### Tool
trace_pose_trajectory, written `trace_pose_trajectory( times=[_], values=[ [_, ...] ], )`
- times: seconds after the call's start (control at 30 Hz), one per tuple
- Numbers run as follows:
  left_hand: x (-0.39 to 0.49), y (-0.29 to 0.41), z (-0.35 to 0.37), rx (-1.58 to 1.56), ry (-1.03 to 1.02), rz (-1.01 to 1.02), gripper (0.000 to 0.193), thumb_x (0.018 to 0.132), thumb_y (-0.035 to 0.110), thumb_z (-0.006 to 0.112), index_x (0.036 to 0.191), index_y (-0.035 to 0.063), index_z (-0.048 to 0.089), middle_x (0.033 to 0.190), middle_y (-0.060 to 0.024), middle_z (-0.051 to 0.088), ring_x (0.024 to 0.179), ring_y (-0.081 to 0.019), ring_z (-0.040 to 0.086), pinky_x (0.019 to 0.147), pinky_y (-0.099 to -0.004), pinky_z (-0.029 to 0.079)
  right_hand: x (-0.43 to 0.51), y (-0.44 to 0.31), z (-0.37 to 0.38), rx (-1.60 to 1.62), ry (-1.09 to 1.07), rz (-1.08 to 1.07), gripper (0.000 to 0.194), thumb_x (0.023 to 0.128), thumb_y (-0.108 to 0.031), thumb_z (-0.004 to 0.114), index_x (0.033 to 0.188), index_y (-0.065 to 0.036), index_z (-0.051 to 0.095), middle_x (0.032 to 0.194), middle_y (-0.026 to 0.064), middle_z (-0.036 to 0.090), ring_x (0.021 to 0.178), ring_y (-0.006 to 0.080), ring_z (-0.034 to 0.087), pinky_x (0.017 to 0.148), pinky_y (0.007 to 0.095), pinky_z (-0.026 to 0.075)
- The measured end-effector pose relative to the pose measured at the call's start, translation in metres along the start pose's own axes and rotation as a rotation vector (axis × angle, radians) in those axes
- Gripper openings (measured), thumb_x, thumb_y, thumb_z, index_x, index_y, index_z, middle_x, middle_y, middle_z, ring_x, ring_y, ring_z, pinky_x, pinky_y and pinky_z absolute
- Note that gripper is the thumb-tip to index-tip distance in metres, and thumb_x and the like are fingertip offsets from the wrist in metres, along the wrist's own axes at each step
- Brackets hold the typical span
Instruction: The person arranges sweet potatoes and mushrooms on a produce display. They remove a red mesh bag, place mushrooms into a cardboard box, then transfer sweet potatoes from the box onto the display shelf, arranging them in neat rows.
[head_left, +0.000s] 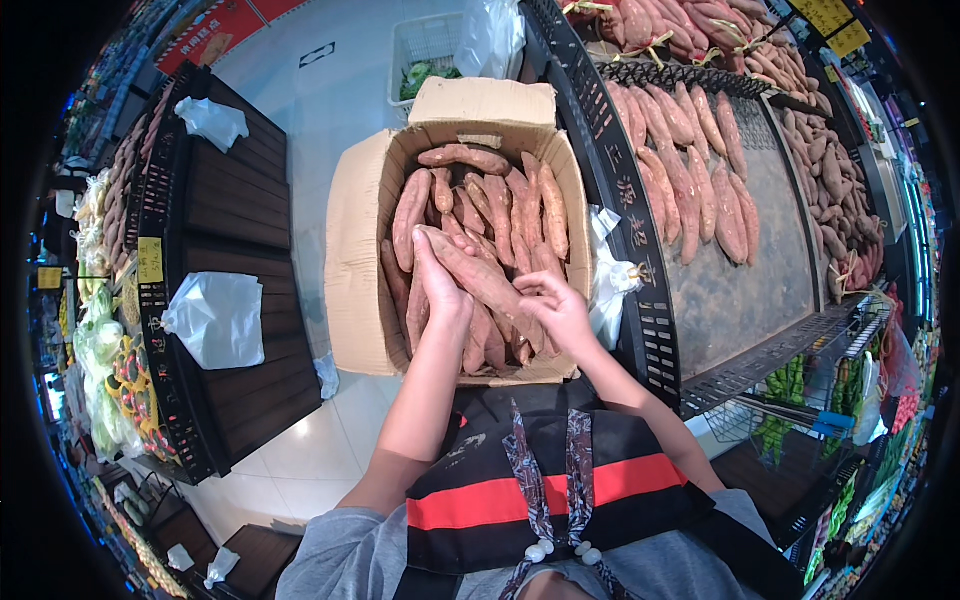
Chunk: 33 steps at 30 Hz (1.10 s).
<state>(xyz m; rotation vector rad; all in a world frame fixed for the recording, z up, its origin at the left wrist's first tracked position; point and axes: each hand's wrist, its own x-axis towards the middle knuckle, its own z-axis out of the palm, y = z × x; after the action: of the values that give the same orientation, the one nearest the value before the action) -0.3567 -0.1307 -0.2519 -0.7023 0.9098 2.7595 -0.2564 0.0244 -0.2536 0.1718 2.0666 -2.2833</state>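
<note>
A long sweet potato (480, 274) lies slanted across my left hand (442, 281), held between the thumb on its left side and the fingers beneath, which are partly hidden. My right hand (555, 304) is against the lower right side of this sweet potato. Its fingers are bent and a little apart, and I see nothing gripped between them. Both hands are over an open cardboard box (364, 255), whose flaps are folded outward. Many reddish sweet potatoes (499, 210) fill the box, most of them lying lengthwise away from me.
To the right, a black-rimmed display bin (742, 315) holds a row of sweet potatoes (697, 165) at its far left. White plastic bags (615, 281) hang between box and bin. A dark slatted stand (247, 300) is at left. Beyond the box sits a white crate (427, 41) with greens.
</note>
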Motion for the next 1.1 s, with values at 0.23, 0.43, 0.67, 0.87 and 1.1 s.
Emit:
trace_pose_trajectory(
  times=[0.23,0.43,0.67,0.87,1.1],
  values=[
    [0.008,-0.006,-0.014,-0.102,0.277,-0.059,0.054,0.090,0.064,0.049,0.094,0.0105,0.049,0.076,-0.0044,0.052,0.066,-0.0171,0.052,0.067,-0.0309,0.050,-0.003,0.005,0.004,-0.268,0.276,0.057,0.011,0.090,-0.004,0.062,0.100,0.000,0.061,0.087,0.0063,0.064,0.085,0.0129,0.064,0.072,0.0257,0.052],
    [0.008,0.003,-0.019,-0.073,0.274,-0.021,0.056,0.090,0.066,0.048,0.092,0.0093,0.049,0.080,-0.0039,0.053,0.073,-0.0181,0.052,0.074,-0.0329,0.051,0.005,0.001,-0.010,-0.057,0.157,0.262,0.014,0.096,-0.012,0.058,0.107,-0.003,0.060,0.096,0.0055,0.066,0.091,0.0143,0.063,0.078,0.0274,0.051],
    [0.010,0.003,-0.020,-0.062,0.262,0.004,0.049,0.092,0.060,0.047,0.087,0.0113,0.048,0.076,-0.0053,0.054,0.071,-0.0180,0.053,0.069,-0.0316,0.050,-0.003,0.010,0.017,-0.107,0.236,0.036,0.017,0.091,-0.008,0.064,0.106,-0.001,0.060,0.089,0.0053,0.067,0.081,0.0100,0.062,0.076,0.0233,0.049],
    [0.016,0.001,-0.030,-0.104,0.280,0.030,0.050,0.093,0.060,0.046,0.087,0.0100,0.048,0.078,-0.0059,0.055,0.072,-0.0196,0.054,0.071,-0.0334,0.051,0.002,-0.005,-0.003,-0.169,0.258,0.106,0.020,0.094,-0.017,0.062,0.106,-0.001,0.060,0.094,0.0067,0.066,0.091,0.0164,0.064,0.082,0.0285,0.051],
    [0.027,-0.006,-0.045,-0.131,0.354,-0.072,0.061,0.092,0.065,0.042,0.099,0.0055,0.054,0.084,-0.0077,0.059,0.078,-0.0222,0.058,0.079,-0.0369,0.053,-0.017,-0.024,0.025,-0.354,0.257,-0.279,0.011,0.078,0.000,0.072,0.087,0.000,0.066,0.113,0.0119,0.065,0.102,0.0255,0.065,0.085,0.0312,0.052]
  ],
)
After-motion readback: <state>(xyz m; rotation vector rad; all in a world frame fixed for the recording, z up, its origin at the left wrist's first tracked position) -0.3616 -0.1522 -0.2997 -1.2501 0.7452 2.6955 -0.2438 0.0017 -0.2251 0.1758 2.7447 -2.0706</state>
